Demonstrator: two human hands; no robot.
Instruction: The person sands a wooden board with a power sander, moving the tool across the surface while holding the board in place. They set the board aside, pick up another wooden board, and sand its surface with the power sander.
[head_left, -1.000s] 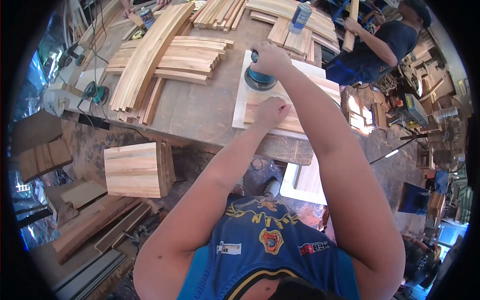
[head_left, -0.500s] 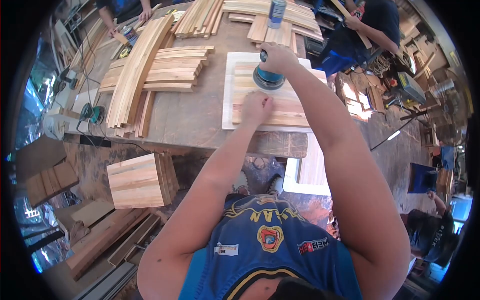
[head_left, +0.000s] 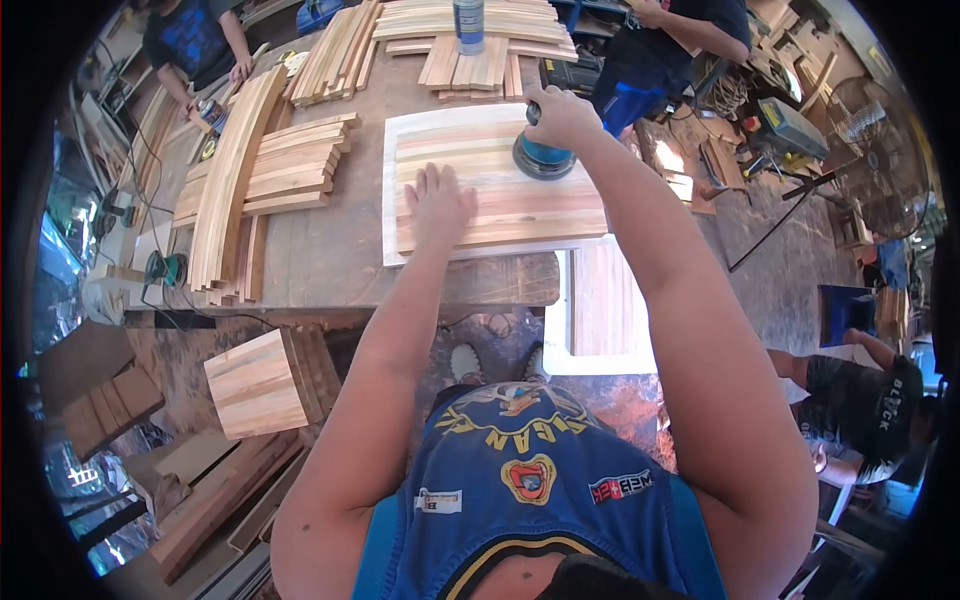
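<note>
A glued wood panel [head_left: 490,200] lies on a white sheet [head_left: 391,215] at the near edge of the workbench. My right hand [head_left: 568,118] is wrapped round the top of a blue-green orbital sander [head_left: 545,158], whose round pad rests on the right part of the panel. Flat on the panel's left side is my left hand [head_left: 440,207], its fingers stretched out and holding nothing.
Stacked wooden strips [head_left: 290,165] lie left on the workbench [head_left: 330,250], with more strips [head_left: 470,25] and a spray can [head_left: 468,28] behind. Panels [head_left: 262,385] stand below left. Co-workers are at the back and right. A fan [head_left: 875,150] stands at right.
My left hand has gone from curled fingers to lying flat with fingers spread, farther left on the panel. My right hand keeps the sander on the right part. The view has shifted right.
</note>
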